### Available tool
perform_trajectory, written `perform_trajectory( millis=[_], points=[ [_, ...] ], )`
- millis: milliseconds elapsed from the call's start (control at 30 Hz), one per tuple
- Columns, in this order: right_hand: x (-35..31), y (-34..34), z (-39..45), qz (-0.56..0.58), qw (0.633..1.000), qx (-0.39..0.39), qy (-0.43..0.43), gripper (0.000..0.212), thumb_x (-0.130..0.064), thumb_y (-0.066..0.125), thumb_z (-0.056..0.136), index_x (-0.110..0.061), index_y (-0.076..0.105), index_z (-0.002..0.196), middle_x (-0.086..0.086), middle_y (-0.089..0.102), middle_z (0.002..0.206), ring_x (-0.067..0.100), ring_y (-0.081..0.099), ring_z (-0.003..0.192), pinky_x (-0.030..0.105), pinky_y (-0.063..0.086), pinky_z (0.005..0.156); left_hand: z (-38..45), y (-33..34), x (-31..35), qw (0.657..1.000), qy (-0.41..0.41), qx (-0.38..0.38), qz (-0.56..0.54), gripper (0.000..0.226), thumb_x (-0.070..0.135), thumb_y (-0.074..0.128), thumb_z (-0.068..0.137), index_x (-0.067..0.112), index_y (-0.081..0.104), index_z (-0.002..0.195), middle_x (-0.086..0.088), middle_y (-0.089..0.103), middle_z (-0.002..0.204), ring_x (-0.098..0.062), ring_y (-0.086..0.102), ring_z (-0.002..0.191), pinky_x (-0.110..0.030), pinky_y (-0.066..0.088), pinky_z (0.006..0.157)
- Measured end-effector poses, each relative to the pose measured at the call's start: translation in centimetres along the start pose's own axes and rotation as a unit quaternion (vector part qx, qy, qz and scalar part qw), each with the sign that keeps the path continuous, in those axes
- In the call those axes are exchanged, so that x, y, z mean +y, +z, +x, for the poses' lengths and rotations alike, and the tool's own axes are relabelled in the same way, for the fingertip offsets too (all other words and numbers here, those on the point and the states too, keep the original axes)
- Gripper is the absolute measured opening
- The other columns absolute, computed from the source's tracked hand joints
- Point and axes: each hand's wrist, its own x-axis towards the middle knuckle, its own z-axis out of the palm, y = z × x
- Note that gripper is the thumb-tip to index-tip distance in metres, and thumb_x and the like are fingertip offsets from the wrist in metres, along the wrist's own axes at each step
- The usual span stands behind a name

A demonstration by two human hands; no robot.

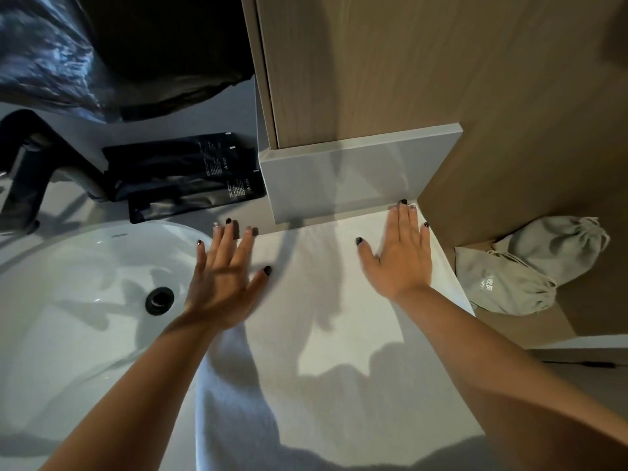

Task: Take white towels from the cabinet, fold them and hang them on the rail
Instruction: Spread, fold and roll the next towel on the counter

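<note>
Towel [326, 334] lies spread on the counter, right of the sink basin [85, 283]; left hand [224, 283] and right hand [401, 253] rest flat on its far part; packets [190, 178] behind the basin; cabinet [356, 79] behind the towel; drawstring bags [530, 266] to its right.

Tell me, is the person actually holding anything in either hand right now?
No. Both the left hand and the right hand lie open and flat, palms down, on the white towel spread on the counter; neither grips it.

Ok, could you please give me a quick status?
Both hands, left and right, flat, open. White towel spread on counter beside sink. Nothing in the way.
</note>
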Motion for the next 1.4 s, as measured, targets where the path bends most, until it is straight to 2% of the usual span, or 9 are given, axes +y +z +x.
perform_trajectory(
  millis=[167, 267, 367, 500, 767, 867, 1033, 1200, 1400],
  points=[
    [0.8, -1.4, -1.8, 0.024, 0.997, -0.001, -0.068, 0.081, -0.055, 0.014, 0.091, -0.007, 0.001, 0.155, 0.007, -0.004, 0.164, 0.019, -0.009, 0.150, 0.039, -0.007, 0.121, -4.2, -0.4, 5.4, 0.998, 0.034, 0.054, 0.027, 0.076, 0.058, 0.010, 0.098, 0.010, 0.013, 0.157, -0.016, 0.006, 0.163, -0.031, 0.000, 0.151, -0.053, 0.003, 0.121],
    [0.4, -2.3, -6.9, 0.054, 0.985, -0.033, -0.158, 0.073, -0.053, 0.004, 0.093, -0.016, -0.003, 0.155, 0.001, -0.009, 0.163, 0.017, -0.012, 0.150, 0.037, -0.005, 0.121, -9.2, 1.4, 9.4, 0.998, 0.025, -0.002, -0.055, 0.075, 0.064, 0.000, 0.095, 0.021, -0.010, 0.156, -0.004, -0.021, 0.161, -0.019, -0.025, 0.148, -0.046, -0.010, 0.121],
    [1.7, -1.1, -12.4, 0.032, 0.975, -0.075, -0.206, 0.070, -0.059, -0.006, 0.094, -0.026, -0.003, 0.155, -0.004, -0.010, 0.163, 0.015, -0.011, 0.150, 0.040, 0.004, 0.123, -12.6, 3.0, 10.4, 1.000, -0.001, -0.011, -0.019, 0.070, 0.058, 0.015, 0.100, 0.019, 0.008, 0.158, -0.006, -0.003, 0.164, -0.019, -0.016, 0.150, -0.046, -0.002, 0.120],
    [5.7, -0.4, -13.4, -0.009, 0.982, -0.052, -0.181, 0.069, -0.060, 0.007, 0.099, -0.023, 0.013, 0.156, 0.001, 0.007, 0.164, 0.022, 0.004, 0.151, 0.047, 0.010, 0.117, -12.6, 2.9, 10.3, 1.000, -0.019, -0.003, -0.007, 0.067, 0.058, 0.015, 0.100, 0.028, -0.006, 0.156, 0.001, -0.017, 0.163, -0.015, -0.026, 0.147, -0.042, -0.013, 0.119],
    [10.8, -1.6, -13.2, -0.013, 0.992, -0.083, -0.092, 0.076, -0.067, -0.003, 0.088, -0.030, -0.013, 0.154, -0.007, -0.022, 0.160, 0.014, -0.023, 0.147, 0.044, -0.001, 0.122, -15.2, 2.4, 10.2, 0.999, -0.045, 0.002, -0.022, 0.070, 0.059, 0.002, 0.093, 0.029, -0.002, 0.157, -0.001, -0.016, 0.162, -0.017, -0.024, 0.147, -0.041, -0.011, 0.122],
    [11.8, -2.4, -15.0, 0.010, 0.991, -0.118, -0.053, 0.071, -0.061, 0.008, 0.096, -0.028, -0.019, 0.153, -0.001, -0.026, 0.160, 0.018, -0.025, 0.147, 0.044, -0.003, 0.122, -18.8, 2.9, 9.8, 0.996, -0.086, 0.002, -0.040, 0.076, 0.060, -0.006, 0.087, 0.029, -0.005, 0.156, 0.000, -0.018, 0.161, -0.016, -0.026, 0.146, -0.040, -0.013, 0.121],
    [13.2, -2.4, -20.3, 0.183, 0.974, -0.132, 0.011, 0.070, -0.050, 0.031, 0.100, -0.030, -0.007, 0.155, 0.001, -0.011, 0.163, 0.025, 0.004, 0.150, 0.044, 0.016, 0.120, -24.1, 4.0, 10.8, 0.989, -0.142, 0.011, -0.046, 0.077, 0.063, -0.009, 0.083, 0.031, -0.013, 0.153, 0.005, -0.025, 0.157, -0.014, -0.028, 0.144, -0.040, -0.014, 0.120],
    [14.3, -2.5, -23.4, 0.314, 0.937, -0.128, 0.078, 0.046, -0.043, 0.045, 0.098, -0.023, 0.039, 0.139, 0.002, 0.054, 0.133, 0.025, 0.054, 0.120, 0.045, 0.046, 0.100, -26.3, 4.3, 12.0, 0.969, -0.235, 0.029, -0.070, 0.071, 0.054, 0.022, 0.100, 0.019, -0.002, 0.157, -0.010, -0.013, 0.164, -0.028, -0.015, 0.150, -0.049, -0.003, 0.122],
    [15.5, -3.4, -25.8, 0.418, 0.882, -0.140, 0.168, 0.025, -0.036, 0.054, 0.098, -0.011, 0.061, 0.099, 0.009, 0.066, 0.099, 0.023, 0.062, 0.087, 0.040, 0.054, 0.080, -29.4, 5.1, 13.1, 0.835, -0.432, 0.172, -0.294, 0.068, 0.036, 0.060, 0.091, 0.007, 0.029, 0.144, -0.019, 0.020, 0.153, -0.042, 0.028, 0.137, -0.059, 0.037, 0.108]
  ],
)
